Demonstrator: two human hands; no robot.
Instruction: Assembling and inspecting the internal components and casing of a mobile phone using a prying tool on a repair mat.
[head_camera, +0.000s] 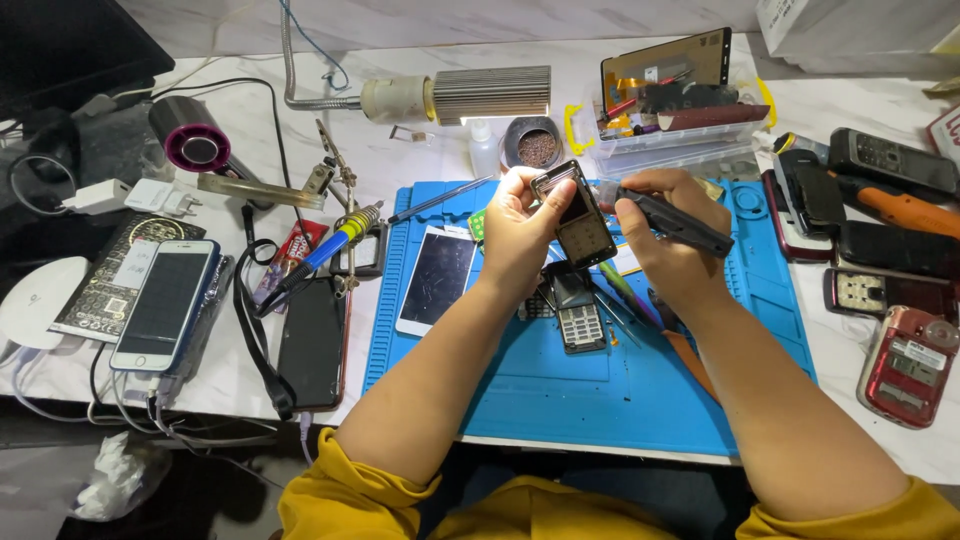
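My left hand (520, 228) holds a small opened phone body (578, 215) upright above the blue work mat (600, 400). In my right hand (665, 235) is a black pen-shaped electric screwdriver (672, 218), its tip pointed at the phone body's upper right edge. Under my hands lies a dark keypad phone part (578, 318) on the mat. Beside it are thin tools (625, 300) and a white-edged phone with a cracked screen (437, 278).
A soldering iron (330, 245) on a clip stand, a black phone (312, 340) and a white smartphone (165, 305) lie left of the mat. Several old phones (880, 260) are piled at the right. A lamp (460, 95), small bottle (483, 150) and parts box (670, 130) stand behind.
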